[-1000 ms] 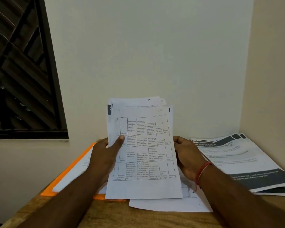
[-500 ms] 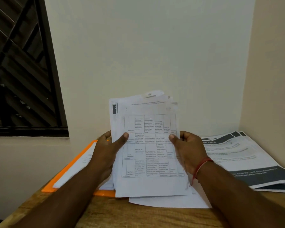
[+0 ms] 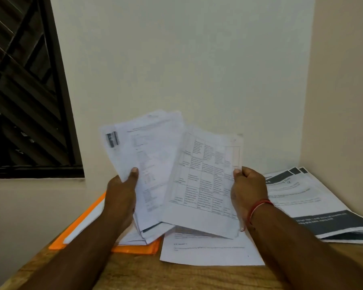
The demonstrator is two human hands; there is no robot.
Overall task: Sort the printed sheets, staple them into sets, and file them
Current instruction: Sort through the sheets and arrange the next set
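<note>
The left hand [image 3: 122, 191] grips a fanned sheaf [image 3: 143, 162], thumb on top; at its 3 o'clock, the right hand [image 3: 248, 189] pinches a gridded sheet [image 3: 203, 183] overlapping it. All print is blurred, unreadable. The orange folder [image 3: 132, 249] at 7 o'clock lies partly hidden beneath

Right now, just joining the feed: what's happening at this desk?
A person is sorting printed sheets over a wooden table. The left hand holds a stack of sheets. The right hand pinches a grid-printed sheet, tilted away from the stack. An orange folder, a loose sheet and a dark-bannered pile lie on the table.
</note>
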